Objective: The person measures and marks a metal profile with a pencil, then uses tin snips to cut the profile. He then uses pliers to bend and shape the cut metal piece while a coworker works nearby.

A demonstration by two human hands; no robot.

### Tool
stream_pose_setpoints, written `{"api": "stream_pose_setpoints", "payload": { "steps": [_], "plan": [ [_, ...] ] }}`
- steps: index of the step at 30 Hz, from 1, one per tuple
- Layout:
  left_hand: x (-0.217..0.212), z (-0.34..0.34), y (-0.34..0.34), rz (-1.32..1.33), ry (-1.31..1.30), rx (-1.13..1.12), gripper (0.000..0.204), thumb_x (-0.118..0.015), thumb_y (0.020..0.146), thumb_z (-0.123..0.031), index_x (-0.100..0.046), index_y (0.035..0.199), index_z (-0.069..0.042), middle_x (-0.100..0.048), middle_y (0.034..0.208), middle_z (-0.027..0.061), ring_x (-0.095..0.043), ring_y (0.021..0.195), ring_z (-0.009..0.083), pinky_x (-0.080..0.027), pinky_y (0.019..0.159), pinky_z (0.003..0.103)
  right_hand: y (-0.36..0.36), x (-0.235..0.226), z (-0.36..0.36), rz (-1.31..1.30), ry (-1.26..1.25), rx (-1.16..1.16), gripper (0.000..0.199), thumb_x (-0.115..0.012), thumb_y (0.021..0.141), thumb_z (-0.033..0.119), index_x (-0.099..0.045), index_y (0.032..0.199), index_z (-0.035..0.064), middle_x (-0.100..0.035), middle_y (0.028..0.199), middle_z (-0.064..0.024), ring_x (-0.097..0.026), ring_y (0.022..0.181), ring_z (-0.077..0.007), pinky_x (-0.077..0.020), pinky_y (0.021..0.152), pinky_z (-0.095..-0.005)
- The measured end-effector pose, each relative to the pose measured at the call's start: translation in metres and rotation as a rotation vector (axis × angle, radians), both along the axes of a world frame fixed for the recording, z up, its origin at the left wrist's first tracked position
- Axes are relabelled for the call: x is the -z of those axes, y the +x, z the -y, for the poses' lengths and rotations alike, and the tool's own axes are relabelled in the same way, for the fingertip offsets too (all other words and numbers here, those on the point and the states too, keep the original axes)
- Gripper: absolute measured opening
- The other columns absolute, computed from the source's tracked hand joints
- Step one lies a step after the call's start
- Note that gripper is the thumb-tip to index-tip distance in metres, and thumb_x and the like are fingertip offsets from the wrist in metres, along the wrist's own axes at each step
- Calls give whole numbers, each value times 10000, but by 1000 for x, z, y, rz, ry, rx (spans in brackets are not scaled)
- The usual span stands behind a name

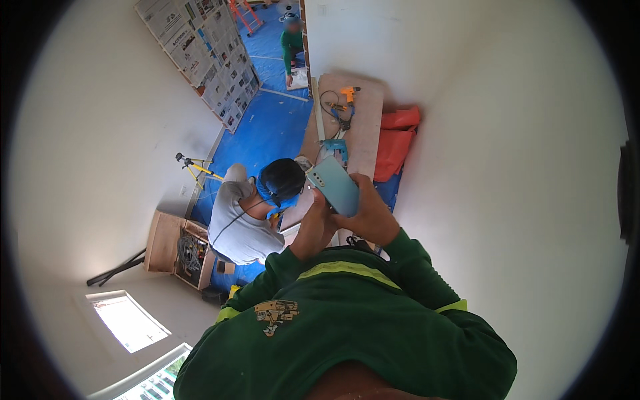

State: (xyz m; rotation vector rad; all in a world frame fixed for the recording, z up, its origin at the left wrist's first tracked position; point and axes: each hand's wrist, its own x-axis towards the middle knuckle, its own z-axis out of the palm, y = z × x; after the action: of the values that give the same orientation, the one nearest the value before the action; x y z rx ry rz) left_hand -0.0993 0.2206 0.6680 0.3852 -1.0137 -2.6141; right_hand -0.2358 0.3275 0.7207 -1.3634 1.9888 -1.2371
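A pale teal smartphone (339, 188) is held up in front of me, its back with the camera lenses facing up into view. My left hand (319, 217) grips its lower left edge. Around the lower right side, my right hand (375, 212) is closed on the same phone. The phone's screen is hidden. Beyond it lies a long wooden board (366, 120), bearing a teal power tool (335, 148) and an orange drill (349, 93) with a dark cord.
A co-worker in a grey shirt (241, 217) bends close on my left. Blue sheeting (272, 123) covers the floor. A wooden box of cables (192, 257), a yellow tripod (199, 170) and red bags (393, 150) stand around. Another person in green (291, 47) crouches far off.
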Motion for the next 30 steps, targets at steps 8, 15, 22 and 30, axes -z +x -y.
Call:
{"api": "stream_pose_setpoints", "payload": {
  "steps": [8, 15, 22, 30],
  "plan": [
    [-9, 4, 1, -21, 195, 17, 799, -320, 1101, -684, -330, 1632, -86, -464, 1604, 133, -504, 1445, 297, -447, 1155, 503, 10, 1, -9, -201, 62, 50, 940, -892, 748, 214, -375, 1496, -22, -499, 1394, -298, -569, 1265, -493, -512, 1044, -506],
    [-6, 25, -7, -140, 124, 15, 699, -428, 1116, -600, -404, 1588, -85, -538, 1541, 119, -557, 1399, 284, -467, 1149, 504, 4, 11, -9, 723, 50, -79, 683, -777, 957, 315, -471, 1459, -34, -638, 1228, -177, -687, 1105, -319, -596, 917, -435],
    [5, 31, -2, -92, 141, -167, 497, -477, 1152, -432, -516, 1467, -49, -651, 1343, 109, -641, 1260, 263, -511, 1097, 451, 4, 13, -3, 1209, 107, 85, 476, -631, 1072, 330, -596, 1400, -13, -688, 1158, -107, -691, 1070, -210, -604, 865, -381],
    [29, 45, -9, -65, 120, -293, 491, -464, 1159, -415, -495, 1485, -48, -630, 1394, 103, -620, 1299, 261, -487, 1129, 454, -13, 35, 16, 452, 3, 77, 390, -602, 1047, 111, -644, 1425, 26, -704, 1097, -84, -635, 1014, -144, -507, 955, -305]
  ]
}}
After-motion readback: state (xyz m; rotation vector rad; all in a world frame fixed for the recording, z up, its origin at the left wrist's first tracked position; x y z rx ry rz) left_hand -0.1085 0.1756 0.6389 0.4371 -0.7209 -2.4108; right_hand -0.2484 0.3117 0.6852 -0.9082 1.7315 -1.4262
